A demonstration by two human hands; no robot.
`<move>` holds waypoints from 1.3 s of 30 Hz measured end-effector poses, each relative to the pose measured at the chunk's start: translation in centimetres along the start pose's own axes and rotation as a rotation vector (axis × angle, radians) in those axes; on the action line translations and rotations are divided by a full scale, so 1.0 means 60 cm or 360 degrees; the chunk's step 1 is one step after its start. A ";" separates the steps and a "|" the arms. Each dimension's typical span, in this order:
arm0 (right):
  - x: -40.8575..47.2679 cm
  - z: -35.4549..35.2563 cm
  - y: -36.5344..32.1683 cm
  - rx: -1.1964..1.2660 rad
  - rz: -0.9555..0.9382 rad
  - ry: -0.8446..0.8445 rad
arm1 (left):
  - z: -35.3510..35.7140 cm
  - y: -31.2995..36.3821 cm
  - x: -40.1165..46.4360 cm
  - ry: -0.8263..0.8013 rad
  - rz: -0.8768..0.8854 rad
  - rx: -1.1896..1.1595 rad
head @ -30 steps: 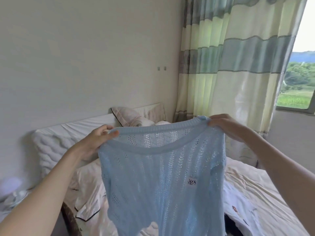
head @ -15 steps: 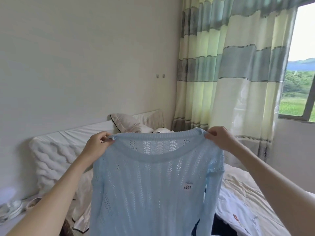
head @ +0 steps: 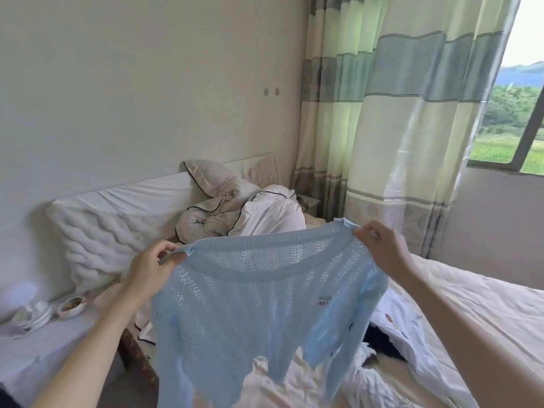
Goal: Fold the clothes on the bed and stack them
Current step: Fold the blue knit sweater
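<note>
A light blue open-knit sweater (head: 250,307) hangs spread out in the air above the bed (head: 477,313). My left hand (head: 150,269) pinches its left shoulder at the neckline. My right hand (head: 382,251) pinches the right shoulder. The sleeves dangle down on both sides and the hem reaches the crumpled white clothes (head: 294,384) lying below. A white garment with a small print (head: 403,325) and a black piece (head: 379,343) lie on the bed at the right, partly hidden by the sweater.
A bunched white duvet with black piping (head: 235,213) and a pillow lie at the head of the bed against a padded headboard (head: 97,231). A bedside surface at the left holds small bowls (head: 70,306). Striped curtains (head: 397,113) and a window (head: 518,113) are at the right.
Both hands have lowered the sweater toward the bed, and the view has tipped down, showing more of the duvet and the clothes underneath.
</note>
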State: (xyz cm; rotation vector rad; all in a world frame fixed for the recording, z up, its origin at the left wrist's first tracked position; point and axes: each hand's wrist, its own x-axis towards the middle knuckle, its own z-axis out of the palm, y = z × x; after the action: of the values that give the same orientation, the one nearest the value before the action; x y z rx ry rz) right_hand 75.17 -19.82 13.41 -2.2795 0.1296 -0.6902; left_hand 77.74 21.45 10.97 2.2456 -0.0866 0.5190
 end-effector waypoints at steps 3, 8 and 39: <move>-0.055 -0.026 0.000 -0.0129 -0.0123 0.0155 | -0.016 0.001 -0.052 0.0246 0.0031 -0.0004; -0.123 -0.080 -0.014 -0.0191 -0.0330 0.0339 | -0.024 0.036 -0.134 0.0432 0.0091 0.0003; 0.137 0.514 0.265 -0.0184 0.0654 -0.0432 | 0.340 -0.410 0.172 -0.0622 -0.0320 0.0316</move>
State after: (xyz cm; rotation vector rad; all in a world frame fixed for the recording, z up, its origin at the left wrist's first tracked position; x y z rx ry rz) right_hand 99.77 -14.31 -11.81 -2.3285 0.5012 -0.1625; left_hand 99.65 23.96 -14.34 2.4899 -0.0077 -0.0248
